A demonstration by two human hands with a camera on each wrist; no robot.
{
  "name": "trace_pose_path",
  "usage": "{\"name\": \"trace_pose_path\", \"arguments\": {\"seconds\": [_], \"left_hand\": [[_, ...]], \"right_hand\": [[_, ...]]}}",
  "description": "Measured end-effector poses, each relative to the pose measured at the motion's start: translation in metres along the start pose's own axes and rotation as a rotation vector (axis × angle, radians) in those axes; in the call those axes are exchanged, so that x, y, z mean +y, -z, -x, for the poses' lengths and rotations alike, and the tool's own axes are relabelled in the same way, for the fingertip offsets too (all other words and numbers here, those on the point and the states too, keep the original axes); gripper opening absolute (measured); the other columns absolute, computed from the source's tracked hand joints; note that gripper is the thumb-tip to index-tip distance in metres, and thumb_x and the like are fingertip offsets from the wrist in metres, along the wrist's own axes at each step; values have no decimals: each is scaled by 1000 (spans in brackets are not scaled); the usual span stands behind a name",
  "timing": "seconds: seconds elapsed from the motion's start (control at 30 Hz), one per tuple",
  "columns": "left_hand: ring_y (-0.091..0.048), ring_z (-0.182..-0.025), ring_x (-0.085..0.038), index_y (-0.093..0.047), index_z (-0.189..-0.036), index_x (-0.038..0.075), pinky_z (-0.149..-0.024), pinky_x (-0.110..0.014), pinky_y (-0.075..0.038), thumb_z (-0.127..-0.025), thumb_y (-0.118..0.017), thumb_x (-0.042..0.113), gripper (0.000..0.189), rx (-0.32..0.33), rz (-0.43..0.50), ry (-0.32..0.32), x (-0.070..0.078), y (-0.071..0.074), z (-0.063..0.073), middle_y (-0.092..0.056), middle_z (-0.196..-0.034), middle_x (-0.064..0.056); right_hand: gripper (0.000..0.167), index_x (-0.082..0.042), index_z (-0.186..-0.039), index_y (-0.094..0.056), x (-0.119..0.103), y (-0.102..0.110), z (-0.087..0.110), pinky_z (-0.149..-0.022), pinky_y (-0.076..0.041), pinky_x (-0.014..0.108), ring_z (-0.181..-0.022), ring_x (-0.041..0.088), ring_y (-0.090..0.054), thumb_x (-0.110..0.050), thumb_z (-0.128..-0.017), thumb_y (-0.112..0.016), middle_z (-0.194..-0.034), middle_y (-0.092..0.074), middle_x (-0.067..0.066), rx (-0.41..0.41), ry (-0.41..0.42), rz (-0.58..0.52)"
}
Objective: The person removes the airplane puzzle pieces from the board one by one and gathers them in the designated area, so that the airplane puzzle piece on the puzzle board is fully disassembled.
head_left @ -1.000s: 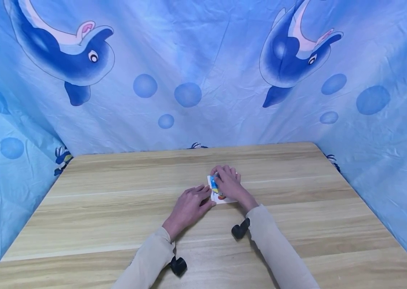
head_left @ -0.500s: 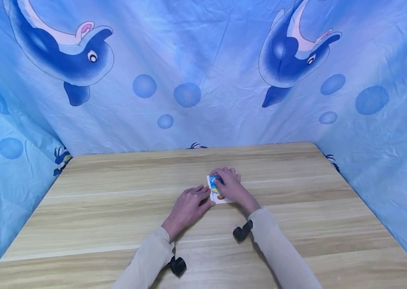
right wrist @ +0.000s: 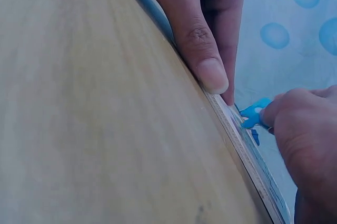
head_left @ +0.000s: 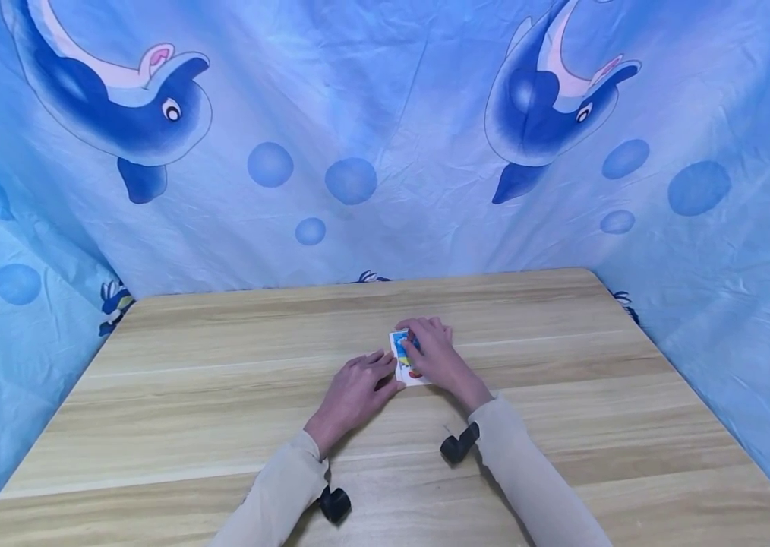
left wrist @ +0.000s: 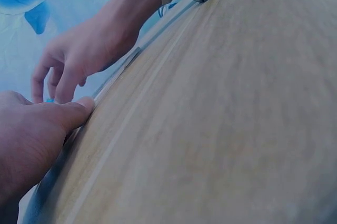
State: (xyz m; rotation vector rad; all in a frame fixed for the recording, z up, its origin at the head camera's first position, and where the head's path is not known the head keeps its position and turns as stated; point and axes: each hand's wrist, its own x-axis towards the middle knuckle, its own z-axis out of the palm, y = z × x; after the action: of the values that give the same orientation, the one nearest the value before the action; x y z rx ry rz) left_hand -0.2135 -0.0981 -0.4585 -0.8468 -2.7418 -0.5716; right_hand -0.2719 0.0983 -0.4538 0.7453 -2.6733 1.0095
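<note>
A small white-bordered puzzle board (head_left: 411, 379) with blue, yellow and red on its face lies near the table's middle. My left hand (head_left: 356, 389) rests at its left side, the thumb at the near left corner and the fingers along the edge. In the right wrist view the left thumb (right wrist: 212, 74) presses at the thin layered edge of the board. Over the board's right part, my right hand (head_left: 441, 357) has its fingers bent downward. It pinches a bright blue puzzle piece (right wrist: 254, 112) close over the board; the hand hides much of the piece and the board's far right.
The wood-grain table (head_left: 221, 425) extends around both hands. A blue dolphin-print curtain (head_left: 385, 99) hangs behind the far edge and at the sides. Black wrist cameras (head_left: 335, 504) hang below the beige sleeves (head_left: 276, 486).
My right hand has shifted slightly right and nearer, and more of the board's blue picture shows beside its thumb. The left hand keeps its place at the board; the whole view drifts slightly.
</note>
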Motion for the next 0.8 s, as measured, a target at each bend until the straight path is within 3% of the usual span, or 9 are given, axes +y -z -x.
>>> {"name": "trace_pose_path", "arguments": {"seconds": [0.17,0.3,0.47,0.8], "left_hand": [[-57,-133,-34,-68,-135,3,-110,-51,-46,-102,-67,37,48,7,0,-3,-1,-1,1,-64,-139,-13],[-57,-132,-34,-67,-135,3,-111,-51,-45,-102,-68,37,49,12,5,6,-1,-2,3,-63,-139,-14],[-57,-132,-34,-68,-135,3,-110,-52,-45,-101,-68,39,50,16,2,15,1,-1,3,-63,-139,-13],[-56,-134,-34,-68,-135,4,-111,-52,-44,-101,-67,41,50,13,-3,22,1,-2,1,-63,-140,-12]], "right_hand": [[22,-7,-122,-69,4,1,4,-94,-40,50,-101,27,-53,-9,-100,-69,-106,-67,7,89,-21,-90],[21,-6,-122,-69,11,7,10,-85,-48,42,-97,25,-54,-8,-101,-68,-101,-63,5,125,-71,-182],[22,-6,-124,-67,22,20,20,-82,-46,39,-97,25,-52,-10,-103,-66,-100,-60,6,159,-162,-276],[22,1,-121,-67,51,49,39,-83,-47,40,-96,28,-52,-2,-100,-65,-98,-59,12,232,-169,-268]]}}
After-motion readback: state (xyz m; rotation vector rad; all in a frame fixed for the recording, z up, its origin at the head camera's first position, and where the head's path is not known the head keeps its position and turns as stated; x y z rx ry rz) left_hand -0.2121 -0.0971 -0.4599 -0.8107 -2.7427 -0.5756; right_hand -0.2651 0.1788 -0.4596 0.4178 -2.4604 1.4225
